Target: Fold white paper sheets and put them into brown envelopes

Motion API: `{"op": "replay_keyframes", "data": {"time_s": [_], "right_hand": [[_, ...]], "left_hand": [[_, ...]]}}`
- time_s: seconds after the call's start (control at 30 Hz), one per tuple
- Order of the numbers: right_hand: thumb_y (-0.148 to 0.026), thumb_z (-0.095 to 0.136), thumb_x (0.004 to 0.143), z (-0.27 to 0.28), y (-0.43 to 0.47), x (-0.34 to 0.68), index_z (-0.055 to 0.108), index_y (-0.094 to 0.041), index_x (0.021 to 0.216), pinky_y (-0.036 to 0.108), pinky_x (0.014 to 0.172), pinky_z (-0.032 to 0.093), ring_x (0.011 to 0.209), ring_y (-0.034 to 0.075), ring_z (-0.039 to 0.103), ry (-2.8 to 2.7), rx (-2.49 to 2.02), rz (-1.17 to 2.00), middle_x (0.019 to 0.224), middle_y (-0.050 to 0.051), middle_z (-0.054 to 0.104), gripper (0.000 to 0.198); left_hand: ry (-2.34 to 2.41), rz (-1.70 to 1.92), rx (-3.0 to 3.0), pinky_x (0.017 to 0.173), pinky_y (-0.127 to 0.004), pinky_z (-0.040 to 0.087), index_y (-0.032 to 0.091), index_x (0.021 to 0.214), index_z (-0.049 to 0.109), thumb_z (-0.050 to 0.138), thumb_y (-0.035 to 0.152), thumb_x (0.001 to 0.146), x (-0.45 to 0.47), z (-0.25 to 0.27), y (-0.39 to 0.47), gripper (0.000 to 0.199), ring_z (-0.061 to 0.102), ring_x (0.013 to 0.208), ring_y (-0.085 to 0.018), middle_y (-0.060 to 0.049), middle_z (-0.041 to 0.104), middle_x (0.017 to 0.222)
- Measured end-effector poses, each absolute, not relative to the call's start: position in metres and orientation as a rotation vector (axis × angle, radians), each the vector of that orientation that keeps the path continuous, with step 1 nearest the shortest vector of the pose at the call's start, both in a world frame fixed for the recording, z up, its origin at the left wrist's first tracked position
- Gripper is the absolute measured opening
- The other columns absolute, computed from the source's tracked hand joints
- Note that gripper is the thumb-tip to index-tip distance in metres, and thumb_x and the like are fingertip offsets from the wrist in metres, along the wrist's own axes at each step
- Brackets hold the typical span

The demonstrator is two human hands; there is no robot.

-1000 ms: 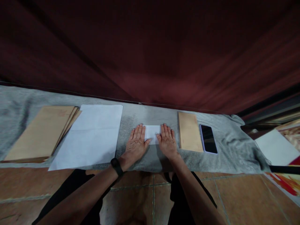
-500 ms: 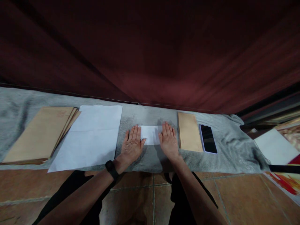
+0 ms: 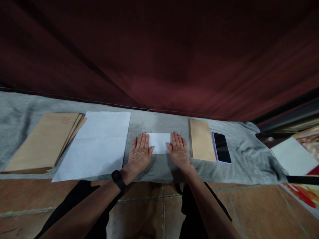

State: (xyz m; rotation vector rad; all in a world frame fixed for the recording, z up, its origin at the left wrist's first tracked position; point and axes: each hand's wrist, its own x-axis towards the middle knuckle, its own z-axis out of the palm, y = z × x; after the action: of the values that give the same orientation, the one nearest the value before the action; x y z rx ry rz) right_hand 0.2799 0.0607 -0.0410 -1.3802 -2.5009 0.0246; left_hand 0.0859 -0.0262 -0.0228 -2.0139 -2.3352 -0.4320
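A small white folded paper lies flat on the grey cloth in front of me. My left hand rests palm down over its left end, fingers stretched out. Over the right end lies my right hand, also flat, with its thumb pointing in across the paper. The paper's two ends are hidden under the hands. Left of my left hand is a stack of large white sheets with a crease across the top one. Just right of my right hand is a small stack of brown envelopes.
Grey cloth covers the long surface, with a dark red curtain behind it. Larger brown envelopes are stacked at the far left. A phone lies right of the small envelopes. A white board leans at the far right.
My right hand has shifted slightly, its thumb now reaching a little farther left over the paper. My left hand stays nearly in place.
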Motion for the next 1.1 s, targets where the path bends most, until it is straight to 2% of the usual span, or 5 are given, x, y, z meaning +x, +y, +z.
{"op": "replay_keyframes", "data": {"time_s": [0.23,0.57,0.8,0.97,1.1], "right_hand": [[-0.036,0.034,0.109,-0.041,0.060,0.277,0.038,-0.006,0.159,0.051,0.125,0.026,0.151,0.031,0.039,-2.506,-1.416,0.034,0.165,0.018,0.038,0.059],[-0.030,0.039,0.106,-0.031,0.070,0.285,0.047,-0.011,0.154,0.052,0.118,0.035,0.143,0.032,0.046,-2.437,-1.474,0.077,0.159,0.019,0.048,0.052],[-0.030,0.045,0.103,-0.009,0.069,0.279,0.072,-0.019,0.123,0.036,0.085,0.053,0.092,0.026,0.072,-2.277,-1.671,0.375,0.114,0.014,0.075,0.036],[-0.033,0.050,0.097,-0.015,0.079,0.279,0.075,-0.020,0.111,0.035,0.080,0.054,0.086,0.025,0.073,-2.045,-1.658,0.697,0.094,0.009,0.078,0.031],[-0.042,0.059,0.087,-0.011,0.087,0.280,0.074,-0.019,0.102,0.030,0.063,0.052,0.065,0.019,0.064,-1.631,-1.418,1.269,0.071,0.000,0.070,0.031]], "left_hand": [[-2.097,-0.546,-2.283,0.129,-0.049,0.026,0.003,0.157,0.037,0.038,0.033,0.105,0.117,-0.015,-0.019,0.060,0.024,0.159,-0.028,-0.020,0.034,0.167],[-2.089,-0.455,-2.347,0.128,-0.053,0.025,0.005,0.158,0.036,0.047,0.044,0.102,0.122,-0.033,-0.020,0.069,0.028,0.158,-0.031,-0.023,0.036,0.165],[-2.104,-0.290,-2.365,0.123,-0.052,0.035,0.003,0.149,0.049,0.054,0.038,0.099,0.121,-0.020,-0.013,0.061,0.039,0.152,-0.036,-0.026,0.045,0.159],[-2.104,-0.218,-2.359,0.119,-0.052,0.038,0.004,0.147,0.052,0.055,0.035,0.099,0.125,-0.013,-0.012,0.057,0.044,0.148,-0.037,-0.025,0.049,0.156],[-2.093,-0.286,-2.339,0.116,-0.049,0.041,0.005,0.147,0.051,0.056,0.038,0.099,0.127,-0.007,-0.012,0.059,0.050,0.144,-0.036,-0.024,0.054,0.152]]}}
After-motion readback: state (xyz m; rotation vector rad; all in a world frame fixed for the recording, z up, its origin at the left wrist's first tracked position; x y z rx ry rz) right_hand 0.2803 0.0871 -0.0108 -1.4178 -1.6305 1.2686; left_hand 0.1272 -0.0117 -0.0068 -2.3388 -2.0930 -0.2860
